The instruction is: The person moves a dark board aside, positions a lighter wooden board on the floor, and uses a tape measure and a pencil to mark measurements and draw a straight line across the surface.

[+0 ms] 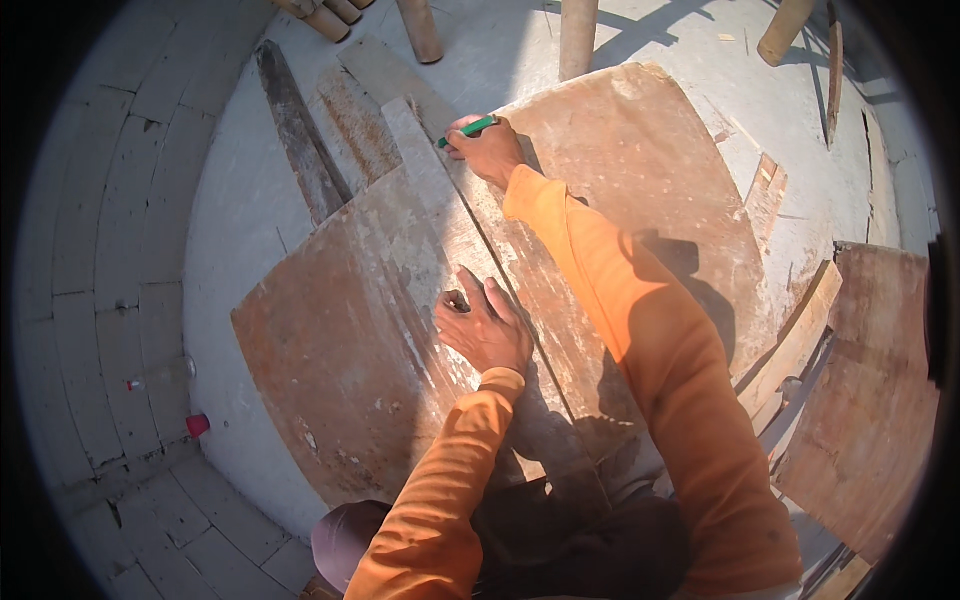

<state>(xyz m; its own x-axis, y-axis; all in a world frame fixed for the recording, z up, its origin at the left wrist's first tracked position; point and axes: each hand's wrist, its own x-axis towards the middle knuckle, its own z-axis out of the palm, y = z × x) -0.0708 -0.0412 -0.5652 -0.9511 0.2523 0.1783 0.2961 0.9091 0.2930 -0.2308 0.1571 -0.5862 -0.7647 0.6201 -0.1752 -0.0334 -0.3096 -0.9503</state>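
A large, worn reddish-brown plywood sheet (320,330) lies in front of me, and a long narrow wooden strip (424,160) runs lengthwise across it. My left hand (487,325) rests on the strip near its middle, fingers apart and pressing down. Farther off, my right hand (490,152) grips a green pencil (468,131), held slantwise with its lower end by the strip's right edge near the far end. I cannot tell whether the tip touches the wood. A dark, straight line follows the strip's right side.
Dark and pale planks (300,135) lie past the sheet at the far left. Round wooden posts (578,40) stand beyond it. At right are loose timber pieces (800,325) and another brown board (860,400). A small red cup-like object (198,425) sits by the left block wall.
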